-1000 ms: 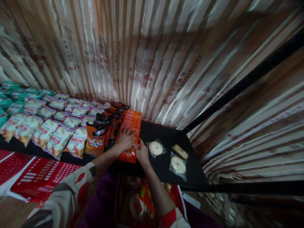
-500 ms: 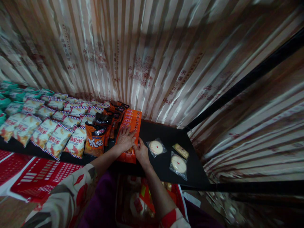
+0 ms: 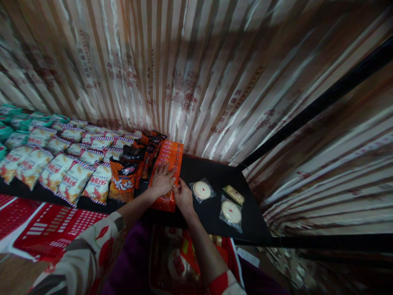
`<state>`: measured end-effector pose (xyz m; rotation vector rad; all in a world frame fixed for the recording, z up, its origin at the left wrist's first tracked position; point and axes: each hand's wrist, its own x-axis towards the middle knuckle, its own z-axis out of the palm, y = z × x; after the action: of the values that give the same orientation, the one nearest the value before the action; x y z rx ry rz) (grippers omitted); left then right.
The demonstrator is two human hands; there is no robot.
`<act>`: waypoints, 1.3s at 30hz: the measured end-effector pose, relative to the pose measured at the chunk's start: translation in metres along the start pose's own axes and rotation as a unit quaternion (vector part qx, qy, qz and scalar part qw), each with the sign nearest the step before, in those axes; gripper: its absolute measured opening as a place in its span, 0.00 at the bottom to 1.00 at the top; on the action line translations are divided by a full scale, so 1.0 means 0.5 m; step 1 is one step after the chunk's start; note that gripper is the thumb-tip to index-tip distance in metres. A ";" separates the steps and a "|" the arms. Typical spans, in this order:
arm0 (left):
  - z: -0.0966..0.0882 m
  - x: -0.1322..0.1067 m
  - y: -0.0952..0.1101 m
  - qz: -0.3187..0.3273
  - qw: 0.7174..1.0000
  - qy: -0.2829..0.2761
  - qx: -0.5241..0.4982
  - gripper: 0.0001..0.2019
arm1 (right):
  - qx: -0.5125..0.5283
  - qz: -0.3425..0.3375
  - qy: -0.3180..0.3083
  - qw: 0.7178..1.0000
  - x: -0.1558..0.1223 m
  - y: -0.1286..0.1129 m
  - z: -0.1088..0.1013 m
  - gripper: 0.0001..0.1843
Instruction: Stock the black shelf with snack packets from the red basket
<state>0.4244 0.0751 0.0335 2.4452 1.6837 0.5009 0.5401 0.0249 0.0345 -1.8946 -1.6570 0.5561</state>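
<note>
A row of flat orange snack packets (image 3: pixel 169 157) lies overlapped on the black shelf (image 3: pixel 215 176), running from the back toward me. My left hand (image 3: pixel 162 181) rests flat on the nearest packets with its fingers spread. My right hand (image 3: pixel 182 194) is at the right edge of the front packet, fingers curled and pinching that edge. Just right of my hands lie two clear-wrapped round white cakes (image 3: pixel 202 190) (image 3: pixel 230 211) and a small wrapped yellow bar (image 3: pixel 234 194).
Left of the orange row stand dark-orange snack bags (image 3: pixel 124 182), then rows of white bags (image 3: pixel 72 180) and green bags (image 3: pixel 12 123). Red perforated crates (image 3: pixel 49 229) sit below the shelf at the left. A striped satin curtain (image 3: pixel 190 73) hangs behind. A red basket of goods (image 3: pixel 184 258) sits below my arms.
Both hands have stayed on the front orange packets, shifting only slightly. The view has drifted a little.
</note>
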 end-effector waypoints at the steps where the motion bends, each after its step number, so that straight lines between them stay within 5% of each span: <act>1: -0.001 0.000 0.001 -0.001 1.000 0.000 -0.002 0.22 | -0.013 -0.001 0.000 1.000 -0.001 -0.001 -0.001 0.24; 11: 0.004 -0.005 0.000 0.012 1.000 0.015 0.015 0.23 | -0.118 0.002 0.004 0.993 -0.009 -0.003 -0.012 0.22; 25: 0.010 -0.013 0.001 0.018 0.999 0.025 0.013 0.22 | -0.041 -0.069 0.081 0.994 0.044 0.023 0.029 0.23; 39: 0.014 -0.017 -0.001 0.022 0.999 0.023 0.032 0.22 | -0.036 -0.048 0.063 0.996 0.075 0.019 0.044 0.25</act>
<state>0.4236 0.0680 0.0252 2.5394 1.6912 0.5215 0.5391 0.0642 0.0137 -1.8493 -1.6940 0.3355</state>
